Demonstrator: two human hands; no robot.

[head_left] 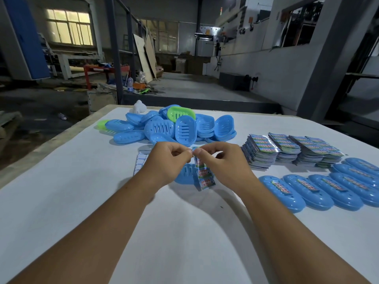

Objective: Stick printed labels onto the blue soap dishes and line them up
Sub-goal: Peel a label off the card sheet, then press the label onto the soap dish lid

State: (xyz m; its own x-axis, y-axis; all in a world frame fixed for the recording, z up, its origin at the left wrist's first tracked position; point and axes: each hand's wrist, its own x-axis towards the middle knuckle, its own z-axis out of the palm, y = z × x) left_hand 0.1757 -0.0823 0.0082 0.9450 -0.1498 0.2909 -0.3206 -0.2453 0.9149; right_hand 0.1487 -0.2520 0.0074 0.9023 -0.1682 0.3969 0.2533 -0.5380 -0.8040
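over the counter (pixel 184 232), both hands (pixel 168 160) (pixel 223 162) pinch the label's (pixel 203 171) top edge; it looks thin, light and bendy.

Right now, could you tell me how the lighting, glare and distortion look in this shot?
Head view: the hall behind is dim and the window glows overexposed; the white table is evenly lit, with soft shadow under the hands; glare glints on the label stacks; wide-angle bending stretches the labelled dishes at the right edge.
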